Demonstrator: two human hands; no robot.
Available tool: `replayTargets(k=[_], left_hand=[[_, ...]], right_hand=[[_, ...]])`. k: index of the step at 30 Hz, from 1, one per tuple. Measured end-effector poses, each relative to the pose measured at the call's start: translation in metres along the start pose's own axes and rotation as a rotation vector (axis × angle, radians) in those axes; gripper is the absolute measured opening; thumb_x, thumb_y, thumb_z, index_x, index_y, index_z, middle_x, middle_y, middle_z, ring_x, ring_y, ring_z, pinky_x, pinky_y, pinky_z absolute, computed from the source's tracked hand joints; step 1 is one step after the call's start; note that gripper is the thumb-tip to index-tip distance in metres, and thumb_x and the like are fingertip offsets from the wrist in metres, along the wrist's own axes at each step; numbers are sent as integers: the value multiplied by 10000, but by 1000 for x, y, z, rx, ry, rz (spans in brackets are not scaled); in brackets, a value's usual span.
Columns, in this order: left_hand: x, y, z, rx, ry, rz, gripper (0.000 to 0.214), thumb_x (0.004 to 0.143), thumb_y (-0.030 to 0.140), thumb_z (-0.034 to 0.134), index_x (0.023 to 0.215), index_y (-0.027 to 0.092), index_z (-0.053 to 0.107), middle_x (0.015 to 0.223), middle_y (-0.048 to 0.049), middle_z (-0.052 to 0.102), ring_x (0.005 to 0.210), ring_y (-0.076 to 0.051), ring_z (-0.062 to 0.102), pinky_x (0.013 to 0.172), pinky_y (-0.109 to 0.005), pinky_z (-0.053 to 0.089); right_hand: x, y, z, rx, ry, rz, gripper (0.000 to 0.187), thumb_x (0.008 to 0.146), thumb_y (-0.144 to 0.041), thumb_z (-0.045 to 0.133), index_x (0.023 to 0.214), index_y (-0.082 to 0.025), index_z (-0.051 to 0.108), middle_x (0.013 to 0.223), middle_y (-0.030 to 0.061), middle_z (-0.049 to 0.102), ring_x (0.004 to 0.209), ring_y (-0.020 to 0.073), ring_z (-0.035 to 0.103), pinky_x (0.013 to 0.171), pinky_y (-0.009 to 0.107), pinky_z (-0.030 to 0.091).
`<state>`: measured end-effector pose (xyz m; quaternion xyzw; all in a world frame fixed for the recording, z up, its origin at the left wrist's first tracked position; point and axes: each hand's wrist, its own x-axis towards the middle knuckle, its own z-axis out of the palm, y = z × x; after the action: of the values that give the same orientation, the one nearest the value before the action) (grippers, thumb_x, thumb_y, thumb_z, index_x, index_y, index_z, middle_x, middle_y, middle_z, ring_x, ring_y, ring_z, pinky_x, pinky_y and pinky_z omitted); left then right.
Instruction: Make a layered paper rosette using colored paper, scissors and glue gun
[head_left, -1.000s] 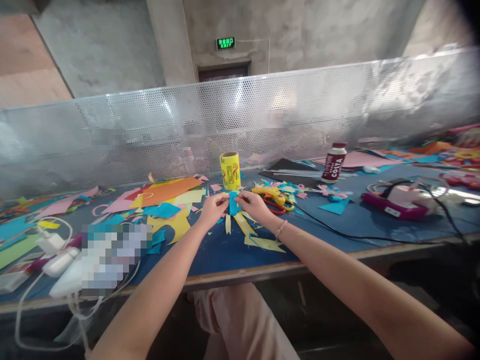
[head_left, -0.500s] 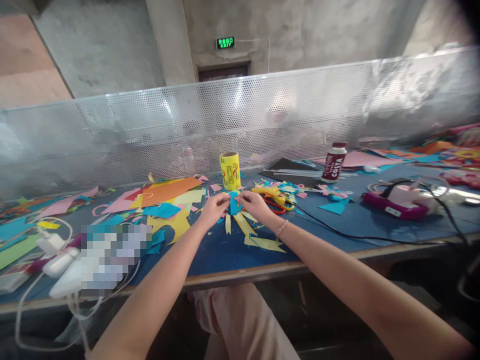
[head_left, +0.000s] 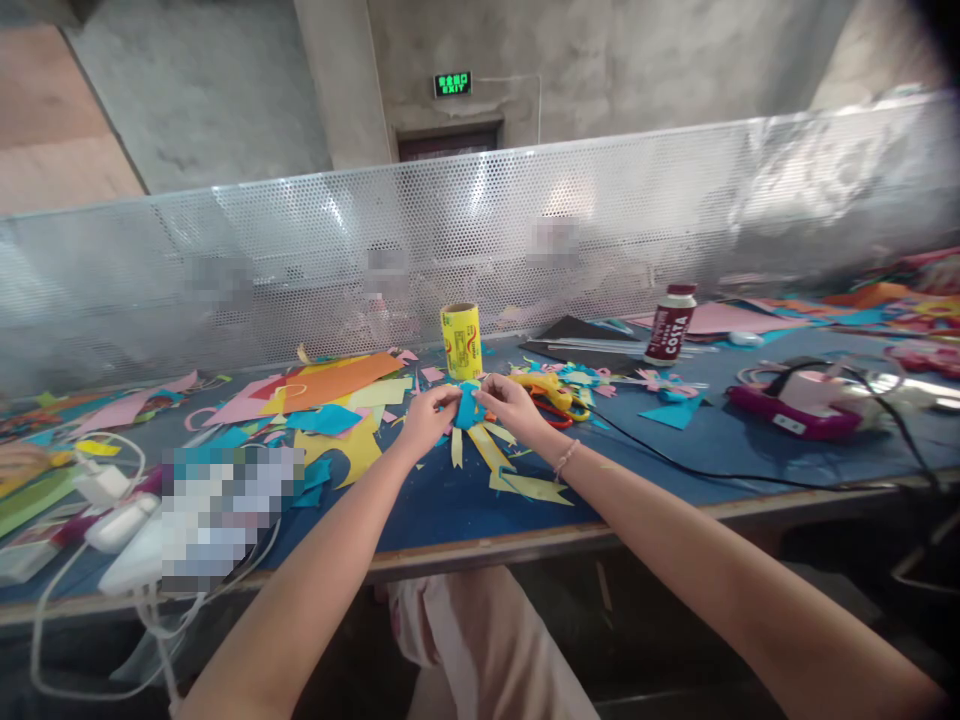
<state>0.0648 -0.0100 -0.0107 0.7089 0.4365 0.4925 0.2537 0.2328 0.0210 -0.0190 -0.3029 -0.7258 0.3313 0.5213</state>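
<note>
Both hands meet over the table's middle, pinching a small folded piece of blue paper (head_left: 469, 408) between them. The fingers of my left hand (head_left: 431, 418) close on its left side. My right hand (head_left: 511, 405), with a beaded bracelet at the wrist, grips the upper right part; its fingertips partly cover the paper. Just below lie pale yellow paper strips (head_left: 491, 450). A yellow cardboard tube (head_left: 460, 342) stands upright behind the hands. Beside my right hand are orange-handled scissors (head_left: 551, 408) and a yellow item (head_left: 536, 384) whose kind I cannot make out.
A brown bottle (head_left: 670, 326) stands at the back right. A purple power strip (head_left: 795, 412) with a black cable (head_left: 675, 465) lies nearer. Coloured paper (head_left: 341, 385) and white chargers (head_left: 124, 525) with cords cover the left. A perforated metal screen (head_left: 300, 260) borders the table's back.
The blue paper has tilted slightly between my fingers, and my hands have barely shifted. At the far left edge, a blurred skin-coloured shape, perhaps another person's hand, has come into view.
</note>
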Motion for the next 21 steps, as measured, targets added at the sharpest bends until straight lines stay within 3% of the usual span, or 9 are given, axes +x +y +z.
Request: replayTargets(k=[11, 16, 21], left_hand=[[-3, 9, -1, 58, -19, 30, 200, 825, 211, 539, 924, 169, 707, 876, -53, 723, 758, -168, 653, 664, -252, 505], [-3, 8, -1, 59, -4, 33, 186, 812, 196, 550, 908, 159, 705, 897, -61, 721, 811, -177, 656, 708, -263, 510], [-4, 7, 1, 52, 50, 12, 194, 806, 198, 551, 921, 163, 703, 884, -64, 720, 825, -189, 660, 683, -265, 517]], right_hand=[[2, 3, 0, 81, -28, 47, 418, 711, -567, 634, 676, -203, 432, 601, -64, 398, 540, 84, 380, 505, 247, 326], [2, 6, 1, 86, -41, 43, 398, 724, -552, 625, 700, -206, 431, 612, -56, 412, 553, 93, 390, 521, 257, 334], [0, 1, 2, -123, 155, -97, 298, 741, -391, 644, 710, -220, 401, 635, -50, 391, 556, 100, 370, 525, 257, 335]])
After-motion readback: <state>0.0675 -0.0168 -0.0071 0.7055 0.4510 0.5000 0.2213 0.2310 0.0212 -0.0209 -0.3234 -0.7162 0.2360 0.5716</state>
